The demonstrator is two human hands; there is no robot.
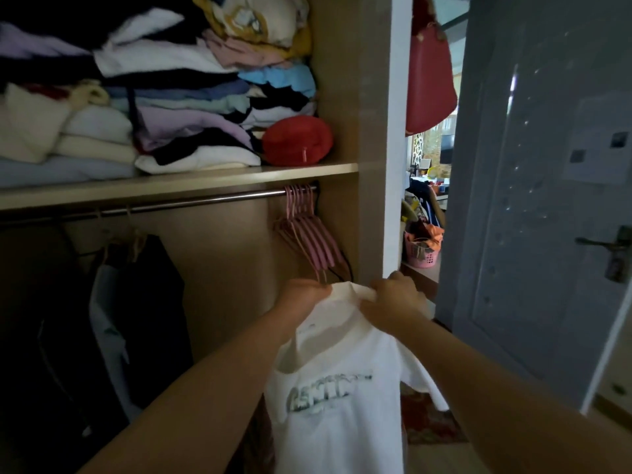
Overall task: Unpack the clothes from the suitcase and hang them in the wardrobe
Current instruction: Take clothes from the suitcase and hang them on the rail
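Observation:
A white T-shirt (338, 398) with a grey-green print hangs from both my hands in front of the open wardrobe. My left hand (302, 294) grips its collar on the left. My right hand (396, 302) pinches the collar on the right. Just above my hands, several empty pink hangers (307, 230) hang at the right end of the metal rail (191, 201). Whether a hanger sits inside the shirt cannot be told. The suitcase is out of view.
Dark garments (136, 313) hang at the rail's left. The shelf (178, 184) above carries stacks of folded clothes and a red pouch (297, 140). The wardrobe's side panel (376, 138) stands right of the hangers. A grey door (533, 206) stands open at right, beside a red bag (429, 80).

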